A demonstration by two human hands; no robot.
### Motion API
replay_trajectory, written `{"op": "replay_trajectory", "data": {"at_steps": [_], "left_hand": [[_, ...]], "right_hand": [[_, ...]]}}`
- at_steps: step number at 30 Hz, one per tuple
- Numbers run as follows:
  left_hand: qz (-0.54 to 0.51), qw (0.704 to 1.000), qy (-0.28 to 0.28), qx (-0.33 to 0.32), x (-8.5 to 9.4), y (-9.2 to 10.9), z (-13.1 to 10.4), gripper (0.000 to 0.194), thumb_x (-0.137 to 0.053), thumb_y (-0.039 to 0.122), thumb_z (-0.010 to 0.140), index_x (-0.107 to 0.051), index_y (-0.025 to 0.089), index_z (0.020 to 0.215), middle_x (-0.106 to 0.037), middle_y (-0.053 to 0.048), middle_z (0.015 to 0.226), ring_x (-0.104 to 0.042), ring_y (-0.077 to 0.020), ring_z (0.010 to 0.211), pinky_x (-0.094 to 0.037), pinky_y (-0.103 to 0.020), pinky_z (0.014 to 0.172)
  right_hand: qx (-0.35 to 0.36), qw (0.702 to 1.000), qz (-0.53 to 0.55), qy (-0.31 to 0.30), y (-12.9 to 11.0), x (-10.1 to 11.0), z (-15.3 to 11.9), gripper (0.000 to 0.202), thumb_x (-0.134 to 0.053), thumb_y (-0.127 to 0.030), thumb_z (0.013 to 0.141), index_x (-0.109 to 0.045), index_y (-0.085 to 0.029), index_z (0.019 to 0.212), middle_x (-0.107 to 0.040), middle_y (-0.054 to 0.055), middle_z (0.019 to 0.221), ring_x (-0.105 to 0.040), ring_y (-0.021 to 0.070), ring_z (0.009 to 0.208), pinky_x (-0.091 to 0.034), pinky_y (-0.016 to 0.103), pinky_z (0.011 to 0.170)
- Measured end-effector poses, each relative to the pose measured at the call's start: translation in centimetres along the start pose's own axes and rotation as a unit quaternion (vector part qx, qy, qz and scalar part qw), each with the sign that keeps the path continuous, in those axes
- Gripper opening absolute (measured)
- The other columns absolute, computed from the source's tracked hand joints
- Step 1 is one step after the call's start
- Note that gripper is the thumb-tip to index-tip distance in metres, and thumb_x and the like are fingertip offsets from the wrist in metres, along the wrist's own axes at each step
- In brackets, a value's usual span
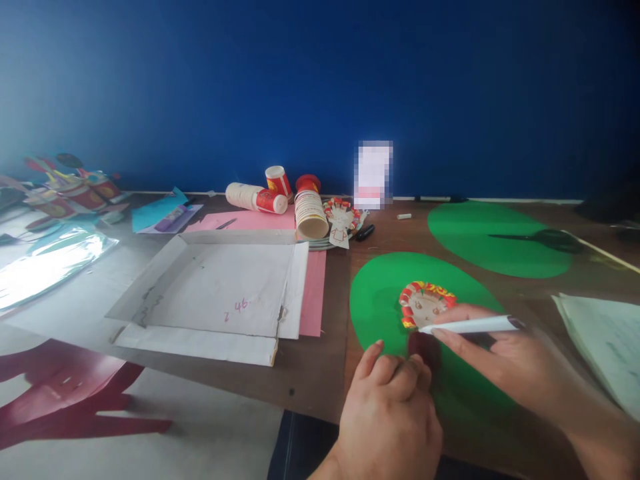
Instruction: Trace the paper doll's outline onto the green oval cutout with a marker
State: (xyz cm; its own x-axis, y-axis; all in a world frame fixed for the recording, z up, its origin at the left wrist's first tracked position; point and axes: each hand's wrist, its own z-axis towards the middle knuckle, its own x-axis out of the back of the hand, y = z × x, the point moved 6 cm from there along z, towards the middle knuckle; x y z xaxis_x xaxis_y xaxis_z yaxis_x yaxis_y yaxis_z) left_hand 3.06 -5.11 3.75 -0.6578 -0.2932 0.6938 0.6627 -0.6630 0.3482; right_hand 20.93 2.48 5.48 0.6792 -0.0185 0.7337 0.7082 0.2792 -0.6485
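Note:
A white marker pen (pixel 475 325) is pinched in my right hand (pixel 525 363), its tip pointing left at the lower edge of a paper craft head (pixel 424 308). The head has a drawn face and a curled red, white and yellow fringe. It lies on a green oval sheet (pixel 383 287). My left hand (pixel 393 403) rests at the sheet's near edge with its fingers curled in, close below the head. A dark maroon shape (pixel 425 350) shows beside its fingertips; whether the hand grips it is hidden.
A shallow white cardboard box lid (pixel 215 287) lies at left on pink paper (pixel 313 293). Behind are stacked paper cups (pixel 311 215) and a finished-looking paper figure (pixel 340 223). Scissors (pixel 545 240) lie on another green oval (pixel 465 227). A red chair (pixel 75 393) stands front left.

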Motion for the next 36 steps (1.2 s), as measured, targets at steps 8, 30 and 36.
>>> {"op": "replay_trajectory", "data": {"at_steps": [8,30,36], "left_hand": [[0.001,1.000,0.001,0.006,-0.17,-0.09,-0.13,0.026,-0.057,0.021,0.101,-0.076,0.019,0.117,-0.082,0.001,0.110,-0.075,-0.0176,0.095,-0.056,-0.039,0.116],[-0.004,1.000,-0.003,0.009,-0.17,-0.08,-0.17,0.027,-0.057,0.020,0.099,-0.076,0.018,0.119,-0.082,0.001,0.110,-0.074,-0.0181,0.093,-0.056,-0.040,0.115],[-0.001,1.000,-0.006,0.004,-0.29,-0.18,-0.12,0.026,-0.058,0.021,0.100,-0.075,0.018,0.119,-0.081,0.003,0.114,-0.074,-0.0177,0.095,-0.055,-0.040,0.116]], "right_hand": [[0.012,1.000,-0.015,-0.002,0.03,-0.32,-0.18,0.028,-0.065,-0.053,0.097,-0.084,-0.034,0.093,-0.084,-0.001,0.100,-0.081,0.0242,0.092,-0.065,0.033,0.086],[0.051,0.997,-0.063,0.019,0.07,-0.37,-0.12,0.024,-0.064,-0.045,0.098,-0.083,-0.032,0.093,-0.084,0.000,0.099,-0.081,0.0227,0.088,-0.064,0.032,0.089],[0.094,0.992,-0.073,0.049,-0.18,-0.16,-0.05,0.026,-0.061,-0.049,0.098,-0.081,-0.034,0.089,-0.084,-0.005,0.092,-0.081,0.0216,0.080,-0.066,0.032,0.081]]}}
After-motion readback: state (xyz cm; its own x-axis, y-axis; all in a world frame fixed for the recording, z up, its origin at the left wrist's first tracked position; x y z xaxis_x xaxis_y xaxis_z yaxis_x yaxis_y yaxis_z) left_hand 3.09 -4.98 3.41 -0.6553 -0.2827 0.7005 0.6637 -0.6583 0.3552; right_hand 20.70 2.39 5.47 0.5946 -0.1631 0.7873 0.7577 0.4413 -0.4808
